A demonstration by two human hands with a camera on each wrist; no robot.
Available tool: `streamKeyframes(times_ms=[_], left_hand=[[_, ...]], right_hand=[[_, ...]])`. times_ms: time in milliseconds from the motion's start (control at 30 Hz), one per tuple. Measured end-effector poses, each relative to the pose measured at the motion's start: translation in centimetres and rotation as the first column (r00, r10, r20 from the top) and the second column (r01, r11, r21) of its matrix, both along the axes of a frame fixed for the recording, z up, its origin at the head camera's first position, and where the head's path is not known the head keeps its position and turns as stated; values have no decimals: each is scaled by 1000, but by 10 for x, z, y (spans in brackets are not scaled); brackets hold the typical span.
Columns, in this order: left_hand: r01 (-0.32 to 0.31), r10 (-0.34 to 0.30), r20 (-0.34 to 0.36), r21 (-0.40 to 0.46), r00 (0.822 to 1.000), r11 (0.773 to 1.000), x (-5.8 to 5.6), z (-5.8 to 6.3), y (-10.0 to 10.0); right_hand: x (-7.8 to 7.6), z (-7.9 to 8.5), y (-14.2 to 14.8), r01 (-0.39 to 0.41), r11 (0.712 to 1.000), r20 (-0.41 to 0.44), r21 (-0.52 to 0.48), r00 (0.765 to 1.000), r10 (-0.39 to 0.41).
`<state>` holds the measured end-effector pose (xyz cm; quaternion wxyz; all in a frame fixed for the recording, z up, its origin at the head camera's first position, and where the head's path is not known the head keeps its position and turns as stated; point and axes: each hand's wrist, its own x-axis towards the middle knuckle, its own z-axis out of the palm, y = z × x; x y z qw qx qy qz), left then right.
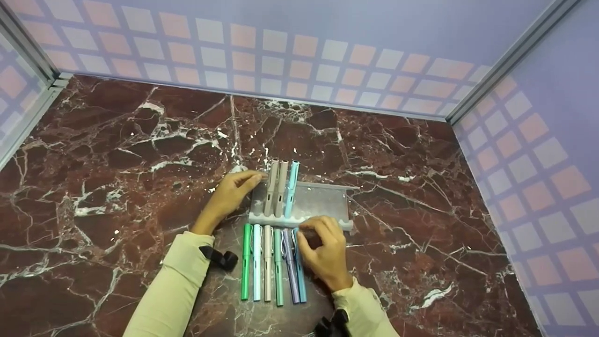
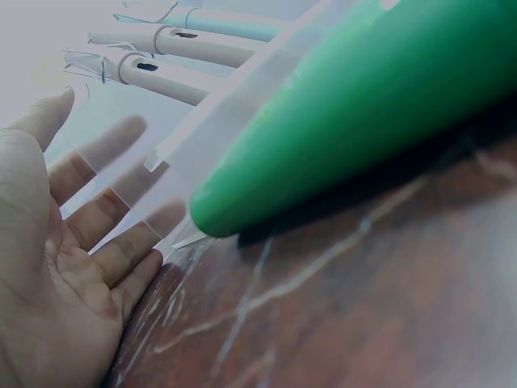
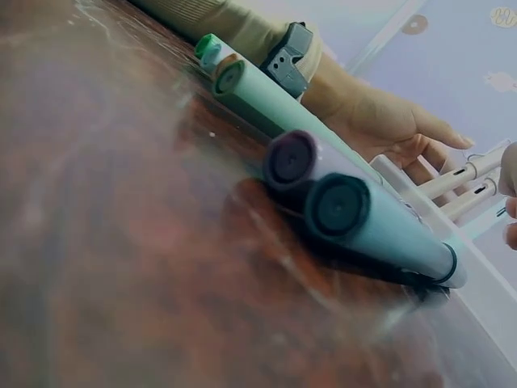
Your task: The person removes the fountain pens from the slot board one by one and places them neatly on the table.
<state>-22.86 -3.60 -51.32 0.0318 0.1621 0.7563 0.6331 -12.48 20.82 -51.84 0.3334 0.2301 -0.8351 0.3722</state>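
Note:
A clear plastic pen tray (image 1: 323,199) with a notched front edge holds two taupe pens (image 1: 271,192) and a light blue pen (image 1: 292,187) side by side. My left hand (image 1: 229,194) is at the tray's left side; in the left wrist view its extended fingers (image 2: 121,190) show partly through the clear plastic. My right hand (image 1: 325,248), loosely bent, hovers by the tray's front edge, beside the top of a blue pen (image 1: 301,276). Its fingertips (image 3: 510,190) appear apart from that pen in the right wrist view. Nothing shows in its grasp.
Left of the blue pen lie a purple pen (image 1: 291,271), a grey-green pen (image 1: 279,276), a beige pen (image 1: 267,271), a pale blue pen (image 1: 257,271) and a green pen (image 1: 245,271). Patterned panels (image 1: 304,51) enclose the dark red marbled table (image 1: 140,187).

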Motion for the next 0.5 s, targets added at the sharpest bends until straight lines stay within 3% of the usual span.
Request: streamKeyframes(times_ms=[233, 500], left_hand=[[-7, 7, -5, 1, 1000, 1000, 0, -1, 0], [-2, 2, -14, 20, 1000, 1000, 0, 0, 1]], right_hand=[[-8, 0, -3, 73, 997, 39, 34, 996, -74], [-13, 0, -5, 86, 995, 47, 49, 995, -89]])
